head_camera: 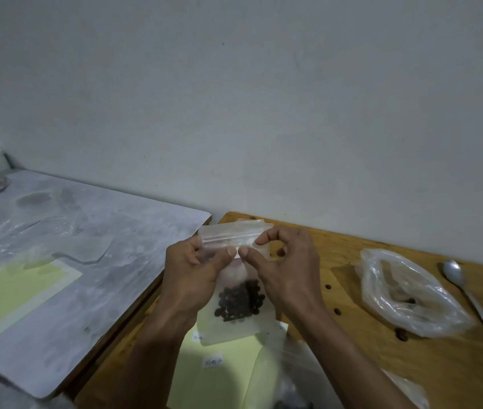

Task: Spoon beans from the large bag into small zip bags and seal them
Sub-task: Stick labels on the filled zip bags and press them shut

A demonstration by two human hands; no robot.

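Bottom centre: pale yellow paper sheets [205,376] on the wooden table [382,364]. Centre: small zip bag [234,293], held upright above the sheets, dark beans [238,301] pooled in its lower half. Left hand [191,276] and right hand [286,270], thumb and fingers curled, each pinching the bag's zip strip, thumb tips nearly meeting. Right of centre: large bag [405,290], crumpled, mouth open, few beans inside; metal spoon [470,296] lying just beside it. Left: grey board [86,261]. Top: pale wall [264,98].
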